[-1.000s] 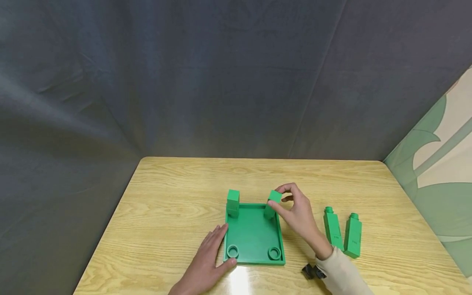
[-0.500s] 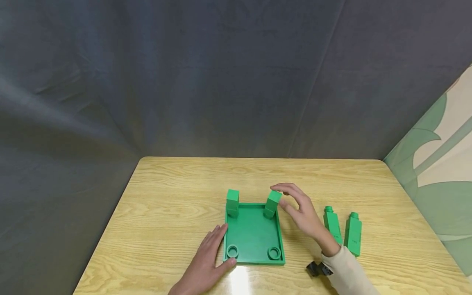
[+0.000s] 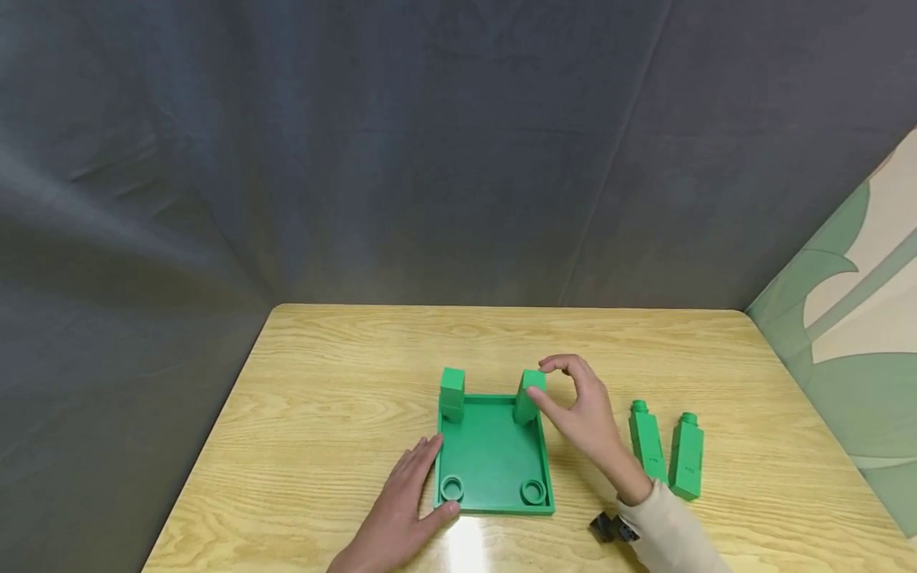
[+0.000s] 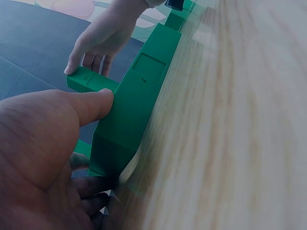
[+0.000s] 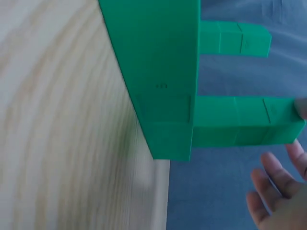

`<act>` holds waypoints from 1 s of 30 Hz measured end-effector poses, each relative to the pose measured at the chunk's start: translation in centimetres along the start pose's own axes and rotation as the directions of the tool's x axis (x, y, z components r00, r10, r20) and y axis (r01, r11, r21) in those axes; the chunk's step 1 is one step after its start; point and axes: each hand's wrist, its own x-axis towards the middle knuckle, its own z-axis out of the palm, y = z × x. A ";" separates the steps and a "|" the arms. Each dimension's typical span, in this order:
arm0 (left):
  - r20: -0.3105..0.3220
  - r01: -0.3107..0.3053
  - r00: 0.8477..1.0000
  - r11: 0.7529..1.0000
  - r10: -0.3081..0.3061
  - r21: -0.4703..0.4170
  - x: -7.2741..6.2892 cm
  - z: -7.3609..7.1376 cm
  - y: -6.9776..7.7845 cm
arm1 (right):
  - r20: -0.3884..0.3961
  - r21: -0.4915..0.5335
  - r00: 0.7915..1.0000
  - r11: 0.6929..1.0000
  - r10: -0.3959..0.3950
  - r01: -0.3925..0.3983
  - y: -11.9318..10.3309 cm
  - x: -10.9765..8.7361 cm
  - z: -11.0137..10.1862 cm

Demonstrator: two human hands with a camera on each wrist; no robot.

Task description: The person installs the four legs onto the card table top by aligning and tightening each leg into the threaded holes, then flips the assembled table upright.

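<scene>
A green square toy tabletop (image 3: 494, 454) lies underside up, its rim raised, with a green leg standing at each far corner. My right hand (image 3: 583, 414) pinches the top of the far right leg (image 3: 528, 404) between thumb and index finger. The other fingers hang loose in the right wrist view, beside that leg (image 5: 225, 122). At the far left corner the second leg (image 3: 452, 390) stands apart from both hands. My left hand (image 3: 397, 513) holds the near left corner of the tabletop, thumb on the near wall (image 4: 124, 105) and fingers along the left side.
Round sockets sit at the near left (image 3: 442, 487) and near right (image 3: 532, 503) corners. Two loose legs, one nearer (image 3: 647, 446) and one further right (image 3: 686, 461), lie on the wooden table (image 3: 322, 382). A black wrist camera (image 3: 612, 528) sits at my right cuff.
My right fingers loosened off the far right leg half a second ago, and now thumb and index finger are back on it. The leg has turned slightly. My left hand has stayed put.
</scene>
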 end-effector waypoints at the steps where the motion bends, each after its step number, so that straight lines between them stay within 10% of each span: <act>1: -0.002 0.000 1.000 1.000 0.000 0.000 0.0 0.0 0.0 | -0.013 -0.021 1.000 1.000 0.001 -0.001 -0.1 -0.1 0.1; 18: 0.020 0.021 1.000 1.000 -0.021 -0.017 -0.1 -0.3 0.4 | -0.024 -0.066 1.000 0.998 -0.004 0.002 -1.5 -1.4 -0.8; 30: 0.021 0.023 1.000 1.000 -0.023 -0.012 0.0 -0.2 0.3 | -0.040 -0.191 0.999 0.982 -0.003 -0.004 -2.3 -6.2 -4.4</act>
